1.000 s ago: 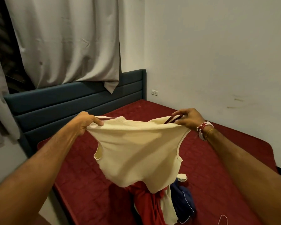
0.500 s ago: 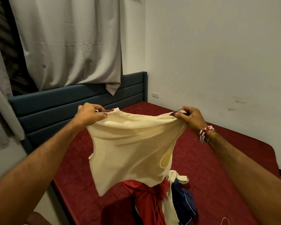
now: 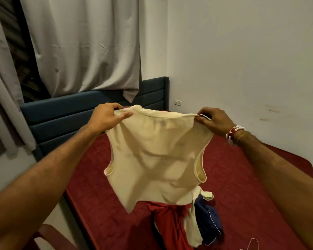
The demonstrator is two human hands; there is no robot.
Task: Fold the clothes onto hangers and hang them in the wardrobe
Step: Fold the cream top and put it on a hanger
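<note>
Over the middle of the bed (image 3: pixel 260 186), two hands hold a cream top (image 3: pixel 157 159) up by its shoulders. The left hand (image 3: pixel 107 117) has its grip closed on one shoulder, thumb laid flat along the cloth. The right hand (image 3: pixel 213 121), bracelets (image 3: pixel 233 132) at the wrist, pinches the other. Between them the neckline is pulled taut, and the sleeveless body hangs free in the air, clear of the mattress. A sliver of dark red shows at the left fingertips. Whether that is a hanger tip inside the top, I cannot tell from where I stand.

Below the hem, near the bed's near edge, a small pile waits: a red garment (image 3: pixel 170 222), a navy garment (image 3: pixel 208 219) with white piping, and a pale piece (image 3: pixel 192 230) between them. A thin wire shape (image 3: pixel 253 243) lies towards the near right corner, perhaps a spare hanger. Beyond are the blue headboard (image 3: pixel 79 112) and the grey curtain (image 3: pixel 83 47).

By my reckoning the job is at an early stage. This one top is being squared up, nothing is hung yet that I can see, no wardrobe is in sight, and at least three garments are left.
</note>
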